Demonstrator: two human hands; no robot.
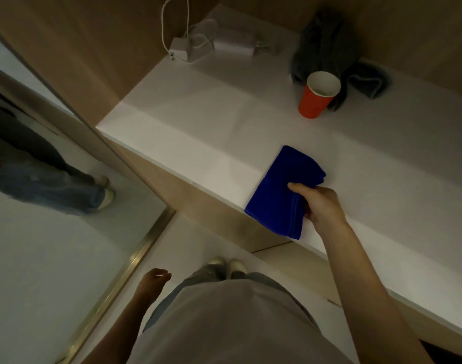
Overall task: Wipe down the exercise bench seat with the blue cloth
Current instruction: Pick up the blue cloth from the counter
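Observation:
A folded blue cloth (278, 190) lies flat on the white bench seat (198, 132), close to its front edge. My right hand (321, 206) grips the cloth's right side, thumb on top and fingers curled under its edge. My left hand (153, 281) hangs at my side over the floor, fingers loosely curled, holding nothing.
A red paper cup (317, 94) stands upright at the back right of the seat, beside a grey crumpled cloth (334, 56). White chargers with cables (214, 40) lie in the back corner. A mirror (40, 179) with a gold frame stands on the left. Wooden panels enclose the seat.

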